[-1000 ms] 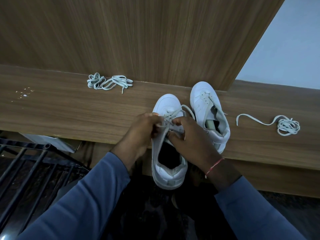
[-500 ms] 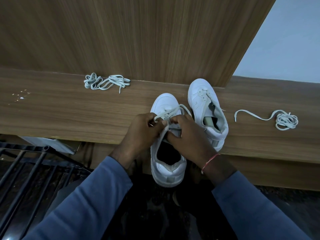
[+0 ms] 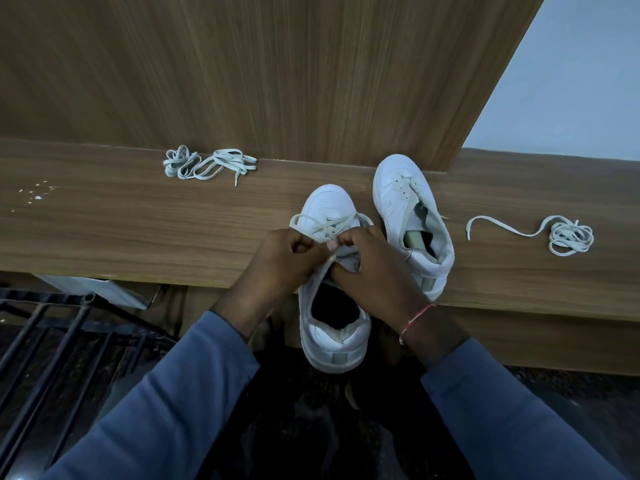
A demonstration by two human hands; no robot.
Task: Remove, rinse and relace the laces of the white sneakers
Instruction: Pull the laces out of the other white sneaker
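Left hand point(image 3: 285, 259): curled, pinching lace point(image 3: 323, 226).
Right hand point(image 3: 372, 271): curled, pinching same lace.
Near sneaker point(image 3: 334, 336): on ledge point(image 3: 138, 230), heel overhanging the edge.
Second sneaker point(image 3: 415, 209): on ledge, just beside, right.

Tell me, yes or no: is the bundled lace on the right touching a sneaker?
No, the bundled lace lies on the wooden ledge, apart from the nearest sneaker.
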